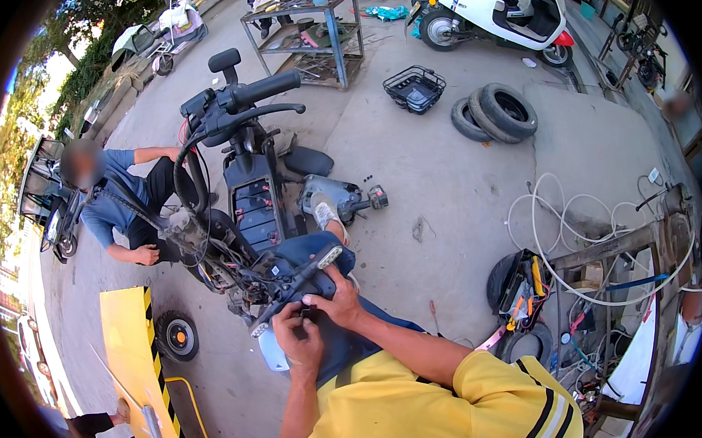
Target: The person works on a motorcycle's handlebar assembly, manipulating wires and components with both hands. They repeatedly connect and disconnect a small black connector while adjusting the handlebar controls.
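Observation:
A partly stripped electric scooter (252, 179) stands before me, its battery compartment (256, 213) uncovered. At its end nearest me is a black bar with clear lamps; one lamp (328, 257) sits by my right hand, the other lies lower left. My right hand (341, 303) is closed round the black lamp bar (295, 285), its thumb reaching toward my left fingers. Just below, my left hand (300, 338) is closed, fingers curled at a small dark part I cannot make out. A white-blue panel (272, 350) shows beside my left hand.
Left of the scooter squats a person in a blue shirt (120, 217). A small wheel (177, 337) lies by a yellow panel (123, 326). Ahead are a metal workbench (327, 50), a black basket (414, 89) and tyres (503, 112). At right are a tool bag (524, 285) and a hose (549, 263).

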A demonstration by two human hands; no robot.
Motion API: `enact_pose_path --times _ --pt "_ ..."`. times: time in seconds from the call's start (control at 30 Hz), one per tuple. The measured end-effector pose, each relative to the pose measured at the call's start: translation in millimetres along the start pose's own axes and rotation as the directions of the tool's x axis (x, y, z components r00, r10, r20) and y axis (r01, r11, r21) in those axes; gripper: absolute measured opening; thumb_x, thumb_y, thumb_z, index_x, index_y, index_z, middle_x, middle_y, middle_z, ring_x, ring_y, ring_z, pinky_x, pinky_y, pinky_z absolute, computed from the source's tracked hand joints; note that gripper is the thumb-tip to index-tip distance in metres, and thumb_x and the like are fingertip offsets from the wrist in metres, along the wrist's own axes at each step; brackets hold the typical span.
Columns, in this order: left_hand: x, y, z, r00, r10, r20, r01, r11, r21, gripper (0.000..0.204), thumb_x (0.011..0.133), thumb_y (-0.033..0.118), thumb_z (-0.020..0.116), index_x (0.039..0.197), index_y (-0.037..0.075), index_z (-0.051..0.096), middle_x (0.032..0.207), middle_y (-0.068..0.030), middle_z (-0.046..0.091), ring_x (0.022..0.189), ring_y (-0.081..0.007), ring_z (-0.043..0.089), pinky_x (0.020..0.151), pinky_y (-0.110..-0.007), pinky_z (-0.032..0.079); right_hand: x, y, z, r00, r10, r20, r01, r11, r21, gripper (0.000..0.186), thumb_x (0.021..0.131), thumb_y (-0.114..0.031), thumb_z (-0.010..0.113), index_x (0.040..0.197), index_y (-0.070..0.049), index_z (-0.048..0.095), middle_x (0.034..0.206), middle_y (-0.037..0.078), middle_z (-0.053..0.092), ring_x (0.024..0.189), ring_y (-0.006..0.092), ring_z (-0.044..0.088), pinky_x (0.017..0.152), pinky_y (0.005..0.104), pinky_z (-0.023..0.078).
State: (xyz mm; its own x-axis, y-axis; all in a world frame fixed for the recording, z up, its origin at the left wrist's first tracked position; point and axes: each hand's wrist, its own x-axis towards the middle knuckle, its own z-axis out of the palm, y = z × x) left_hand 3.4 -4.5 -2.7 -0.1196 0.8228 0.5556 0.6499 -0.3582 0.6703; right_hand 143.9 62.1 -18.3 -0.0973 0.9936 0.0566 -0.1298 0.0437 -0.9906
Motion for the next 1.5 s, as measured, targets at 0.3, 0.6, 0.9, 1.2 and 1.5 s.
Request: enact_pose_path --times 0.3,0.6,0.9,1.2,1.5 --pt "5 15 2 0.999 -0.047 -0.004 0.047 0.999 0.025 0.011 0.088 -0.007 0.061 0.093 -0.001 0.052 0.12 -0.0216 0.066 0.109 -0.0335 0.066 0.093 -0.04 0.053 4 12 6 0.984 -0.155 -0.092 0.158 0.987 0.028 0.074 0.085 -0.027 0.084 0.146 -0.002 0.051 0.115 0.023 0.072 0.107 0.0388 0.072 0.093 0.0398 0.055" --pt "3 12 2 0.999 -0.03 -0.022 0.031 0.999 0.029 0.01 0.087 -0.007 0.059 0.092 -0.001 0.052 0.119 -0.0217 0.067 0.111 -0.0349 0.065 0.098 -0.043 0.05 3 9 5 0.992 -0.105 -0.076 0.106 0.994 0.003 0.073 0.089 -0.032 0.081 0.148 -0.003 0.049 0.115 0.023 0.072 0.109 0.0408 0.072 0.093 0.042 0.056" --pt "2 14 4 0.998 -0.053 -0.03 0.054 0.998 0.017 0.01 0.088 -0.005 0.061 0.093 0.0 0.053 0.119 -0.0194 0.067 0.108 -0.0306 0.065 0.091 -0.038 0.051 2 6 4 0.989 -0.105 -0.107 0.108 0.994 0.023 0.07 0.09 -0.036 0.081 0.144 -0.003 0.051 0.111 0.024 0.072 0.106 0.0419 0.073 0.09 0.0427 0.056" --pt "3 17 6 0.999 -0.047 -0.024 0.047 0.999 0.008 0.009 0.089 -0.005 0.061 0.092 0.0 0.054 0.12 -0.0184 0.068 0.101 -0.0271 0.065 0.083 -0.034 0.051 3 8 2 0.989 -0.1 -0.11 0.106 0.993 0.048 0.07 0.09 -0.037 0.081 0.143 -0.003 0.052 0.109 0.023 0.072 0.104 0.0405 0.073 0.09 0.0427 0.056" --pt "3 13 7 0.999 -0.037 -0.012 0.037 0.999 0.005 0.01 0.088 -0.005 0.061 0.09 -0.001 0.052 0.123 -0.0211 0.067 0.103 -0.0301 0.066 0.092 -0.038 0.052 4 7 -1 0.985 -0.107 -0.132 0.111 0.993 0.026 0.068 0.089 -0.036 0.08 0.144 -0.004 0.053 0.109 0.022 0.073 0.102 0.0386 0.073 0.09 0.0419 0.056"
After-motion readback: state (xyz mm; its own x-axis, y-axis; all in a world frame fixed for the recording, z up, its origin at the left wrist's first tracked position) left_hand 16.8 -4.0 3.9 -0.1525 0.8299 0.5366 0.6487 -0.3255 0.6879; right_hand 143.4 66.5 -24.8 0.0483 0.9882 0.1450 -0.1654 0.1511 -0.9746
